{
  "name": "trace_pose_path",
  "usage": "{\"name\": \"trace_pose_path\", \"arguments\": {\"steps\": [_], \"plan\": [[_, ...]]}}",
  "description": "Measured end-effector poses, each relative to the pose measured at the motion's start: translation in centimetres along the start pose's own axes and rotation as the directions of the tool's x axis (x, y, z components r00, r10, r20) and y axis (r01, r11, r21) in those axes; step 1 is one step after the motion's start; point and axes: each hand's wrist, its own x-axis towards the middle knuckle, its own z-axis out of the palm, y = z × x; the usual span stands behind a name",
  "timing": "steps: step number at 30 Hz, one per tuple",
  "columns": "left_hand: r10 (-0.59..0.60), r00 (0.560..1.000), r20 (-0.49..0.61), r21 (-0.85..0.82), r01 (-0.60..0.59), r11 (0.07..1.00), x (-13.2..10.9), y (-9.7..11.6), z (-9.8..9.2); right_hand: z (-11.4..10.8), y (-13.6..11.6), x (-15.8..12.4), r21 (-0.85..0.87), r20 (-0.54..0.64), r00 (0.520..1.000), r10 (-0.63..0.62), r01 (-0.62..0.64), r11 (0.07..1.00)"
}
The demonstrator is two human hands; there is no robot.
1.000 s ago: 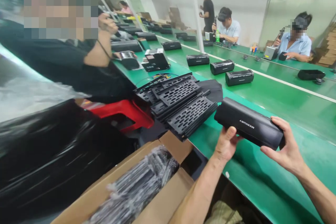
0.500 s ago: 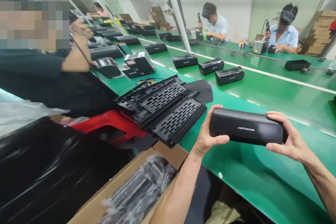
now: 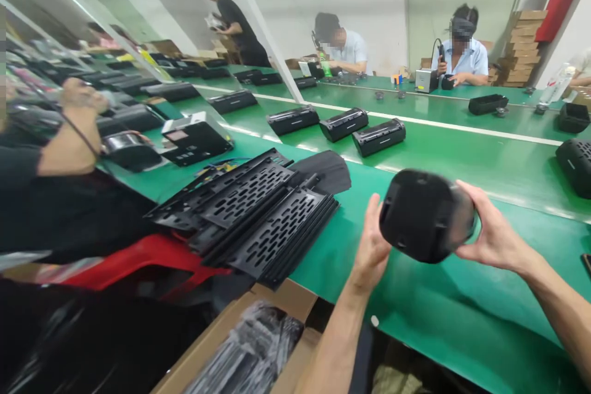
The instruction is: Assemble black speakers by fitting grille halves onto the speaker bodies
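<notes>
My left hand [image 3: 372, 247] and right hand [image 3: 495, 228] hold a black cylindrical speaker [image 3: 422, 215] between them, fingers spread around its sides, with one flat end turned toward my camera. It's held up off the green desk [image 3: 415, 314]. Just left of it lies a stack of perforated black panels [image 3: 263, 215], touching a black cloth [image 3: 323, 171], with a cardboard box [image 3: 277, 298] near the desk edge. Farther along, three similar speakers [image 3: 344, 124] lie in a row, and a co-worker's hand [image 3: 80, 95] is raised at left.
</notes>
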Motion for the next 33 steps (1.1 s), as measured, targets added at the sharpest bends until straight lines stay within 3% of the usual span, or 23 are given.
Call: {"name": "trace_pose_path", "arguments": {"steps": [2,6,11,17,20,23,27,30,33], "plan": [[0.078,0.997,0.029,0.145,-0.082,0.986,0.0,1.7,-0.6,-0.9,-0.1,0.2,-0.152,0.031,0.998,-0.047,0.052,0.987],[0.065,0.998,-0.013,0.339,-0.056,0.939,0.0,3.0,-1.8,-0.4,-0.3,0.7,-0.374,0.161,0.986,-0.049,0.107,0.921],[0.036,0.998,0.046,0.533,-0.055,0.845,0.3,3.5,-2.9,0.8,-0.3,0.6,-0.41,0.23,0.973,-0.031,0.126,0.903],[0.127,0.992,-0.007,0.531,-0.104,0.841,-0.2,3.0,-2.5,0.8,-0.5,0.7,-0.367,0.27,0.963,-0.014,0.117,0.923],[0.163,0.985,-0.055,0.487,-0.116,0.866,-0.3,2.6,-2.8,-0.1,0.5,0.9,-0.246,0.253,0.966,-0.054,0.119,0.962],[0.17,0.979,-0.112,0.38,-0.116,0.917,-0.1,2.5,-3.6,-1.0,2.2,1.1,0.049,0.172,0.985,-0.016,0.008,0.999],[0.072,0.993,-0.095,0.252,-0.046,0.967,-0.1,2.3,-4.7,-0.7,3.6,1.1,0.412,0.224,0.971,0.084,-0.172,0.895],[0.042,0.996,-0.074,0.289,-0.019,0.957,-0.3,2.3,-5.2,0.1,3.1,0.8,0.487,0.219,0.969,0.114,-0.209,0.848],[0.091,0.993,-0.072,0.324,-0.063,0.944,-0.5,2.4,-5.3,0.5,2.3,0.5,0.494,0.184,0.975,0.122,-0.199,0.846]]}}
